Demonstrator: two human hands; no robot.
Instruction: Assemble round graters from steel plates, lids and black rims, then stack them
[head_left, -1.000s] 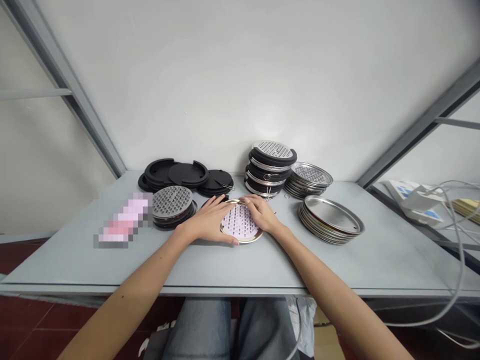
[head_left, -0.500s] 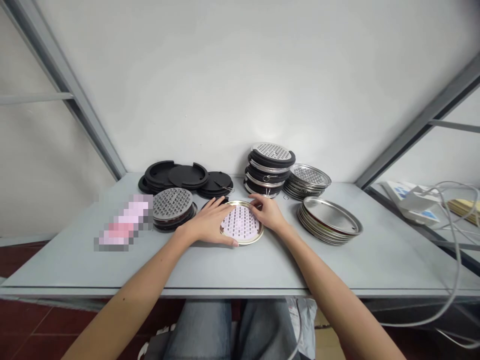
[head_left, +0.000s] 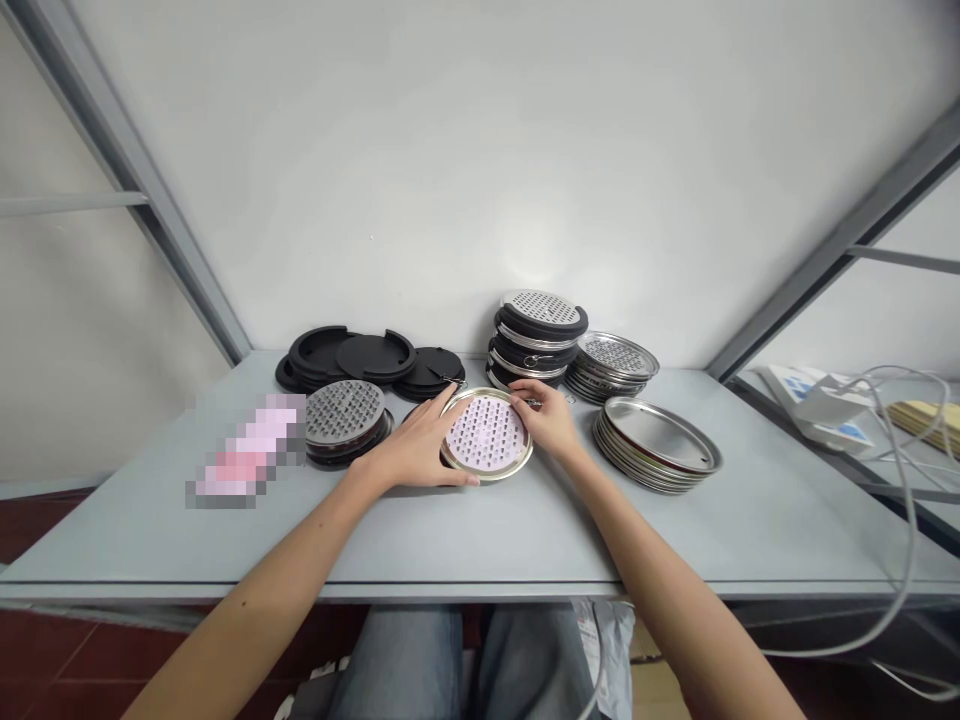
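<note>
Nearby, blue denim-clad legs sit under the front edge of a pale grey tabletop. Just beyond that edge is a round metal disc with a gold-toned rim and a pale pinkish, perforated face, between the person's two hands. The left hand is spread wide around its left side, thumb at the near rim, fingers toward the far rim. The right hand is drawn narrow at the far right rim, beside a small dark metal fitting; I cannot tell whether it pinches that piece.

To the right stands a stack of plain silver round lids; to the left, a stack topped by a grey grater-like plate. Farther back lie black round rimmed trays, a tall pile of alternating black and silver layers and silver perforated discs, before a white wall.

The work looks partway along, I judge: the tall pile seems put together, this disc unfinished, and the separate stacks apparently unassembled.
</note>
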